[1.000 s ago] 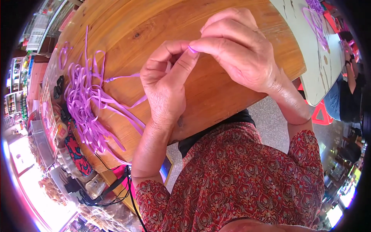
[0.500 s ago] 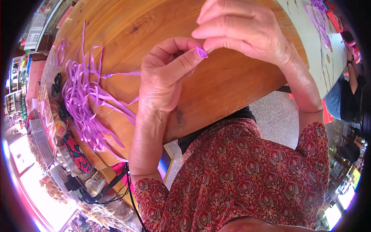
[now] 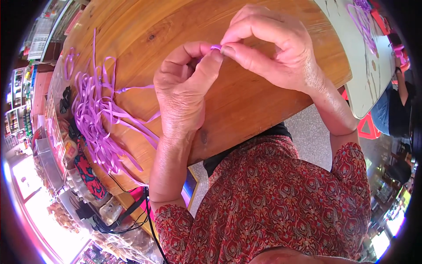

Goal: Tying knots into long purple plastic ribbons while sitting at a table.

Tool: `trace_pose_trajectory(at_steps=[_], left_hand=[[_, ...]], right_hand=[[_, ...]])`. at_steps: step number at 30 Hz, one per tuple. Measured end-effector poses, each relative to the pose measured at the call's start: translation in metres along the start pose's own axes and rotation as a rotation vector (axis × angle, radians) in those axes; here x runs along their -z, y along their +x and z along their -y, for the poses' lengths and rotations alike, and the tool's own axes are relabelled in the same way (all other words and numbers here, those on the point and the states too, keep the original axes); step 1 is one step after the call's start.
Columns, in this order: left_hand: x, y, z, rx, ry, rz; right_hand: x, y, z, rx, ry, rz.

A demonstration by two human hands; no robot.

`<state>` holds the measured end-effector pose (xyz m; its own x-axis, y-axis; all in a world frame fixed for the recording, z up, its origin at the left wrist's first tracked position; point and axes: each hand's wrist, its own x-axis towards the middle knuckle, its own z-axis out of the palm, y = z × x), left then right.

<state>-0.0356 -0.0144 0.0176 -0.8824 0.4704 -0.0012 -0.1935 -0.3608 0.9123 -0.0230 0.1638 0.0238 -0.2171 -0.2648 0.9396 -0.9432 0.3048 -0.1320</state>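
Observation:
Above the wooden table, my left hand (image 3: 187,79) pinches a small folded piece of purple ribbon (image 3: 216,47) between thumb and forefinger. From the right, my right hand (image 3: 277,48) meets it, with thumb and forefinger closed on the ribbon's other end; its remaining fingers are curled loosely. Most of the piece is hidden by the fingertips. To the left of my left wrist lies a loose heap of long purple ribbons (image 3: 99,119), and one knotted strand (image 3: 132,89) runs from it toward my left hand.
The brown wooden table (image 3: 255,94) has a curved edge. Past it on the right stands a pale table (image 3: 369,79) with more purple ribbon, a person's arm (image 3: 401,90) and a red stool (image 3: 368,127). A patterned pouch (image 3: 90,176), bags and black cables (image 3: 118,229) crowd the left edge.
My right hand has moved down, its thumb and forefinger now pinching at the ribbon. The ribbon piece has shifted left and up, and its flat folded face no longer shows.

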Motion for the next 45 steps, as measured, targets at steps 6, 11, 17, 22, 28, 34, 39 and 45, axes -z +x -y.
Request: trace_pose_trajectory(at_steps=[6,11,17,22,28,34,39,45], left_hand=[[0.002,-0.001,0.002,-0.104,-0.009,0.122],[0.006,0.002,0.008,-0.035,-0.27,0.186],[0.005,0.001,0.008,-0.039,-0.257,0.155],[0.007,0.0,0.006,-0.037,-0.239,0.146],[0.006,0.001,0.009,-0.095,-0.182,0.173],[0.004,0.0,0.007,-0.15,-0.08,0.184],[0.003,-0.001,0.007,-0.146,-0.019,0.192],[-0.008,-0.006,-0.001,-0.132,0.134,0.114]], right_hand=[[0.003,0.009,0.03,-1.319,0.441,-0.015],[-0.001,0.008,0.034,-1.233,0.537,-0.075],[-0.003,0.001,0.034,-0.664,0.017,-0.016],[0.002,0.008,0.037,-0.622,0.038,0.082],[0.005,0.005,0.036,-0.716,0.111,0.06],[0.007,0.006,0.036,-0.685,0.063,0.092],[0.006,0.004,0.036,-0.714,0.082,0.079],[0.002,-0.004,0.035,-0.802,0.108,-0.017]])
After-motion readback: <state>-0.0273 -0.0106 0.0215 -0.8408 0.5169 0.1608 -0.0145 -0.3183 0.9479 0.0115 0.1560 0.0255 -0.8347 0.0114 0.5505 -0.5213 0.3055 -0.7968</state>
